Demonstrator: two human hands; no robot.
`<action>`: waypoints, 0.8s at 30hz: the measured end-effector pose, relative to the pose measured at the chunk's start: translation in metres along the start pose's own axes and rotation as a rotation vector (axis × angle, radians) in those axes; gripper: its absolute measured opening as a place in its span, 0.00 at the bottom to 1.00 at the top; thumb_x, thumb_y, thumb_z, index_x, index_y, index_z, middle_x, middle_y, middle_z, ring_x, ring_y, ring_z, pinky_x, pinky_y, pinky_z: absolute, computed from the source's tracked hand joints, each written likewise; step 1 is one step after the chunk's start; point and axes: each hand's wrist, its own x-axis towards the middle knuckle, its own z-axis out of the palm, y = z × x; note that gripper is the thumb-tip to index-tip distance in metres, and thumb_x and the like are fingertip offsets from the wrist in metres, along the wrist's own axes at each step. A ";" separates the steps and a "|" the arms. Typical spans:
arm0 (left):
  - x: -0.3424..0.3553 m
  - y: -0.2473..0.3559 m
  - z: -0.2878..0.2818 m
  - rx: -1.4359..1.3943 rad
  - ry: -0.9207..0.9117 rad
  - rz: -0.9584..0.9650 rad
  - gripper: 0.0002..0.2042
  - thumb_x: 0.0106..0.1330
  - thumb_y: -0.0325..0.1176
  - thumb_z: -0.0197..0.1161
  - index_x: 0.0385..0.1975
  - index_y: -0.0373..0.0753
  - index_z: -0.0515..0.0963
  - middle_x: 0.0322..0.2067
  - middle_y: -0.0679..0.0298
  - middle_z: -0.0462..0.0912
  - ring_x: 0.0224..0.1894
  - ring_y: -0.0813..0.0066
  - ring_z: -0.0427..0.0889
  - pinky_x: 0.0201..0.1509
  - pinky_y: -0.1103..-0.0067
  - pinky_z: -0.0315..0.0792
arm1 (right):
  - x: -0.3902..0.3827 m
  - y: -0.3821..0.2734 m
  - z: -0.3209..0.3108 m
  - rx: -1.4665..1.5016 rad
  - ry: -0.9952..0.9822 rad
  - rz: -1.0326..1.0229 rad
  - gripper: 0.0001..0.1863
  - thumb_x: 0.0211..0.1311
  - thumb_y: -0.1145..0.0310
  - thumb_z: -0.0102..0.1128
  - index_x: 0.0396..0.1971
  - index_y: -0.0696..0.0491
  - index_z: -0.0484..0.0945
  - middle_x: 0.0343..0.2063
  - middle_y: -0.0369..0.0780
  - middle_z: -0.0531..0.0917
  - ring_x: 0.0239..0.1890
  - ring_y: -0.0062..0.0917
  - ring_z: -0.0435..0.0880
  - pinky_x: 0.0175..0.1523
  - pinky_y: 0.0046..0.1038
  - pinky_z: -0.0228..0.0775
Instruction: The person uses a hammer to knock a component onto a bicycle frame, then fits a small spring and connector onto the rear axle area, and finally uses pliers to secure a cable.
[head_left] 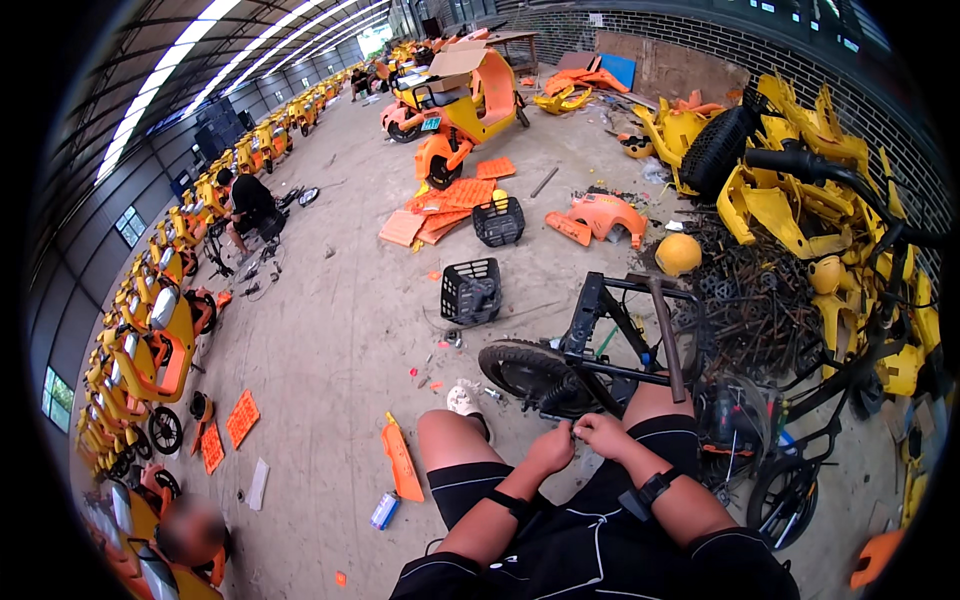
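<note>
My left hand [553,447] and my right hand [603,435] meet between my knees, fingers pinched together. Whatever they hold, if anything, is too small to make out. Just beyond them a black scooter frame [612,330] sits low on the floor. Its black-tyred wheel [535,375] lies to the left, close to my hands. A brown rusty metal bar [668,335] stands across the right side of the frame. Dark bands circle both my wrists.
Right of me are a black-and-red power tool [728,420], a heap of dark metal parts [755,310] and yellow panels [765,215]. Ahead lie black baskets [471,291] and orange panels [440,205]. Rows of yellow scooters [155,350] line the left; another person [250,207] sits there.
</note>
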 end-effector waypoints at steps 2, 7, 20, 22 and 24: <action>-0.001 0.002 0.000 0.014 0.009 -0.008 0.12 0.68 0.35 0.50 0.45 0.35 0.67 0.37 0.38 0.81 0.41 0.37 0.80 0.45 0.51 0.72 | -0.002 0.003 0.004 -0.196 0.087 -0.136 0.12 0.65 0.63 0.61 0.36 0.58 0.81 0.32 0.44 0.85 0.36 0.33 0.84 0.42 0.34 0.74; -0.002 0.000 0.006 0.016 0.044 -0.027 0.12 0.68 0.35 0.50 0.45 0.35 0.66 0.34 0.39 0.82 0.39 0.37 0.81 0.43 0.50 0.72 | 0.002 0.014 0.009 -0.226 0.113 -0.198 0.12 0.65 0.63 0.60 0.37 0.58 0.81 0.36 0.48 0.85 0.41 0.41 0.84 0.46 0.38 0.74; -0.011 0.017 -0.003 0.029 0.124 -0.004 0.12 0.69 0.36 0.50 0.42 0.33 0.64 0.33 0.38 0.83 0.37 0.36 0.82 0.41 0.49 0.73 | -0.025 -0.020 0.009 -0.321 0.295 -0.333 0.09 0.64 0.66 0.60 0.35 0.57 0.78 0.34 0.47 0.82 0.41 0.43 0.82 0.46 0.39 0.73; -0.015 0.022 -0.006 0.004 0.128 -0.011 0.12 0.69 0.35 0.50 0.42 0.32 0.64 0.32 0.38 0.82 0.37 0.36 0.82 0.41 0.49 0.73 | -0.026 -0.023 0.009 -0.288 0.315 -0.320 0.09 0.65 0.66 0.60 0.36 0.58 0.78 0.34 0.46 0.83 0.40 0.39 0.83 0.46 0.37 0.74; -0.013 0.033 -0.017 -0.038 0.145 0.001 0.12 0.68 0.35 0.51 0.42 0.33 0.64 0.32 0.37 0.82 0.36 0.36 0.82 0.41 0.48 0.73 | -0.022 -0.018 0.004 -0.139 0.223 -0.227 0.09 0.65 0.66 0.61 0.37 0.58 0.79 0.34 0.45 0.84 0.38 0.35 0.84 0.45 0.35 0.74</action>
